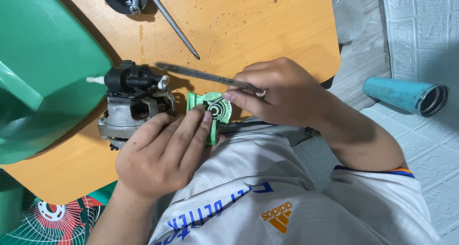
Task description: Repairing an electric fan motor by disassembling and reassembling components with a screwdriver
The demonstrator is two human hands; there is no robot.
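Left grip (165,152) on green part (210,112) | right grip (282,94) holds tweezers (201,74) above

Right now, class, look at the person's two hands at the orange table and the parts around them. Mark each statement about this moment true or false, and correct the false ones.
1. The left hand holds a small green part. True.
2. The right hand is empty. False: it grips a long dark tool.
3. A grey electric motor sits on the orange table. True.
4. A red tube lies on the floor. False: the tube is blue.
5. A screwdriver lies on the table, untouched. True.
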